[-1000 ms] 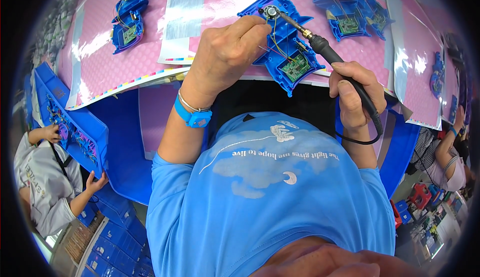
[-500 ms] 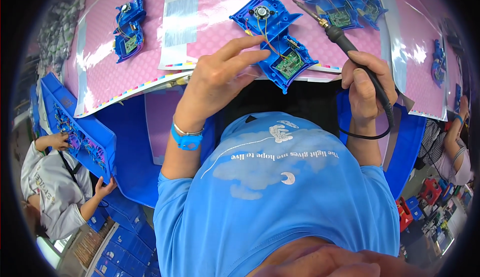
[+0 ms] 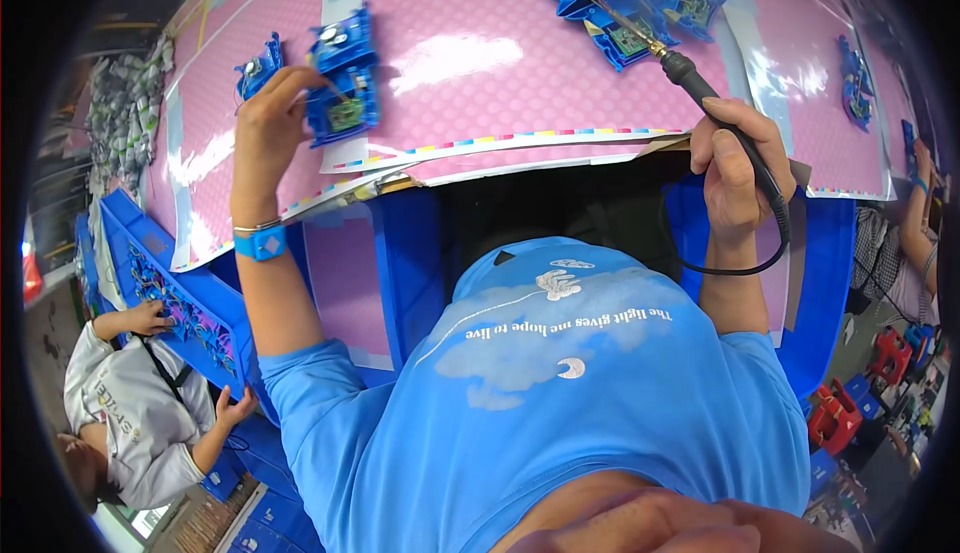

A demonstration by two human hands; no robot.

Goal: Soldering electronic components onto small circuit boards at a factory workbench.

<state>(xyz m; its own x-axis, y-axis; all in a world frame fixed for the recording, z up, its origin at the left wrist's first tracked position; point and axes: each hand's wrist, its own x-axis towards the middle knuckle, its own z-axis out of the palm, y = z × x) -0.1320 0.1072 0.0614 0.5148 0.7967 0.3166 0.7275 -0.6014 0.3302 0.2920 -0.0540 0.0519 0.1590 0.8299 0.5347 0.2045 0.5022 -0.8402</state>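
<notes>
My right hand (image 3: 740, 163) is wrapped round the black handle of a soldering iron (image 3: 700, 83). Its metal shaft points up and left, passing in front of several blue housings with green circuit boards (image 3: 630, 41) at the back. On the left of the table, my left hand (image 3: 272, 128) pinches the near-left edge of a blue plastic housing half (image 3: 368, 53). This housing lies open, with a round speaker in its far part and a green circuit board and thin wires in its near part. Just left of it, partly behind my fingers, is another blue housing (image 3: 262, 65).
Pink dotted sheets (image 3: 450, 103) cover the table. Another blue housing (image 3: 855, 83) lies at the far right. Blue bins (image 3: 410, 253) stand below the table edge. At the left, a person (image 3: 140, 403) holds a blue tray (image 3: 235, 318) of parts; another person's arm (image 3: 920, 213) shows at right.
My left hand has carried the blue housing from the middle of the table to the left, beside the other one. My right hand keeps the soldering iron almost where it was.
</notes>
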